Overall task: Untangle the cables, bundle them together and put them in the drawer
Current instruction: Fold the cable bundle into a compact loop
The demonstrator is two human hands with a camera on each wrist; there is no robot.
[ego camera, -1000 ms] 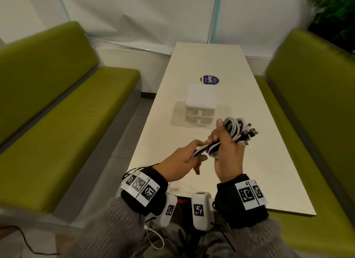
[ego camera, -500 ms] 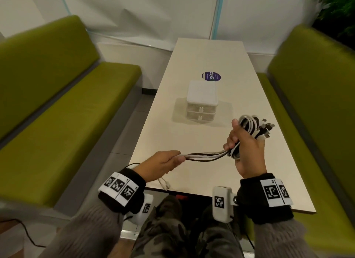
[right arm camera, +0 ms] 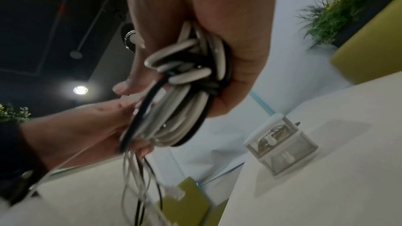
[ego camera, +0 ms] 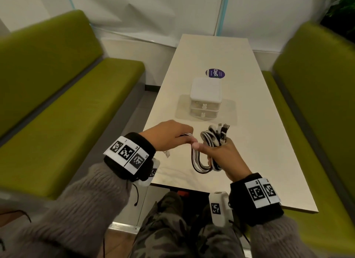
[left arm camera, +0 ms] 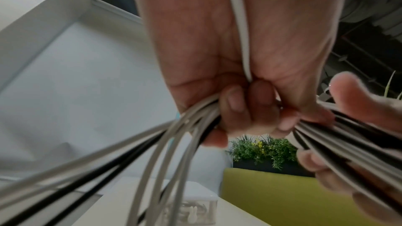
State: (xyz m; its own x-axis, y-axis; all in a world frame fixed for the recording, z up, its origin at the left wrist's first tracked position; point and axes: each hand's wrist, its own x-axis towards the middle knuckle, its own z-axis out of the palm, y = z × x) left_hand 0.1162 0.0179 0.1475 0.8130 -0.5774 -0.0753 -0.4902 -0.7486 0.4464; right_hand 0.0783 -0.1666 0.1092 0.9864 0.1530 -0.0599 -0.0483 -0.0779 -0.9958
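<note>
In front of the small white plastic two-drawer box (ego camera: 205, 99) on the long cream table (ego camera: 259, 142), the right hand (ego camera: 221, 158) is wrapped round a coiled bundle of white and black cables (ego camera: 209, 142), held above the tabletop. Just left of it, the left hand (ego camera: 169, 136) is fisted on the trailing strands. Both drawers sit closed.

Head view looks down from above onto the tabletop (ego camera: 255, 152); both wrist views sit close under the palms, facing upward; all three share the drawer box (ego camera: 205, 102) (left arm camera: 195, 210) (right arm camera: 282, 150).
</note>
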